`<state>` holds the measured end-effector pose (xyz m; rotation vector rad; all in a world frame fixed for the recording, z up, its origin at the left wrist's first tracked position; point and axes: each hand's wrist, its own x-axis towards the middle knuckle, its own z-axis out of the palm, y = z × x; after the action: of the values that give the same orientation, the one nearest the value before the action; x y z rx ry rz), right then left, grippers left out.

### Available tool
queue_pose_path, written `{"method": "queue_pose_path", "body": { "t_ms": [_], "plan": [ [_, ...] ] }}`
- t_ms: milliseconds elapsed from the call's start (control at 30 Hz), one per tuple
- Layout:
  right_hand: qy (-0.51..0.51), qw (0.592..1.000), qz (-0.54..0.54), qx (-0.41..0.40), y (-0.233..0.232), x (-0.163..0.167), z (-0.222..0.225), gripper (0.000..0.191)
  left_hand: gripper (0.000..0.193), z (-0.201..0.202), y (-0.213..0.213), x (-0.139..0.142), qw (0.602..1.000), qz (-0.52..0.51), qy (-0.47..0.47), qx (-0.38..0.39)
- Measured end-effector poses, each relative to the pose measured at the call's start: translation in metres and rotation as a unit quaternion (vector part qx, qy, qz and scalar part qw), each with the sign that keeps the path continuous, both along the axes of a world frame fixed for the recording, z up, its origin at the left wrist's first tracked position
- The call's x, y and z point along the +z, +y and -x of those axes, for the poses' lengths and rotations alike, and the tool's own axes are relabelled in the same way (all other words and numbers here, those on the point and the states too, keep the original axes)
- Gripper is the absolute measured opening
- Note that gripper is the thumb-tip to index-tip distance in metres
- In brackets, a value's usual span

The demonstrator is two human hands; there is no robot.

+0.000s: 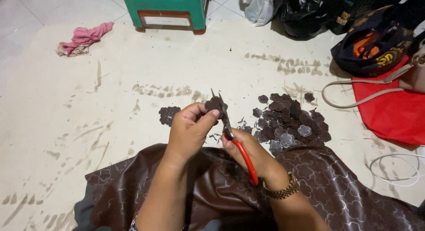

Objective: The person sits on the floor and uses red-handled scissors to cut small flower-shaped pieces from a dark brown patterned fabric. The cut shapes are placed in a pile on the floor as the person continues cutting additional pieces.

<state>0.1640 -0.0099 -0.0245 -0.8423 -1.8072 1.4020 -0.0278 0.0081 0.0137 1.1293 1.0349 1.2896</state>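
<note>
Flower-shaped cutout pinched in the left hand, scissors' blades at its right edge.

The left hand (188, 131) has its fingers (198, 112) clamped on a small dark cutout (214, 104); the right hand (250, 153), closed around the red-handled scissors (234, 144), sits just right of and below the cutout, blades pointing up and slightly left along its edge. Right of the cutout lies a heap of finished cutouts (290, 120); a smaller stack (168, 114) lies left. Below it spreads brown patterned sheet (327, 182). No labels are readable; a red bag (392, 109) lies far right, a green stool (170, 9) above.
</note>
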Motion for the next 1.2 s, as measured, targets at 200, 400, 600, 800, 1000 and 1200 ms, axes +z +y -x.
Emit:
{"method": "queue_pose_path", "body": {
  "t_ms": [200,400,600,800,1000,1200],
  "plan": [
    [-0.002,1.000,0.011,-0.027,-0.001,0.003,0.000,0.055,0.015,0.000,0.000,0.002,1.000,-0.006,0.023,0.010],
    [-0.014,0.999,0.018,-0.027,0.001,-0.001,0.000,0.055,0.010,-0.002,0.002,0.003,1.000,-0.010,-0.018,-0.002],
    [-0.009,1.000,0.012,-0.021,0.002,-0.003,-0.001,0.053,0.011,-0.002,0.003,0.003,1.000,0.001,-0.005,0.004],
    [-0.018,1.000,0.002,-0.010,0.002,0.000,-0.002,0.055,0.010,0.001,0.001,0.008,1.000,-0.004,0.016,-0.004],
    [0.028,0.999,-0.003,0.033,-0.001,0.003,-0.002,0.060,0.012,0.005,-0.004,0.016,0.996,-0.022,0.082,-0.020],
    [0.023,1.000,0.002,0.014,-0.001,0.002,-0.002,0.064,0.010,0.002,-0.004,0.016,0.998,-0.022,0.052,-0.019]
  ]
}}
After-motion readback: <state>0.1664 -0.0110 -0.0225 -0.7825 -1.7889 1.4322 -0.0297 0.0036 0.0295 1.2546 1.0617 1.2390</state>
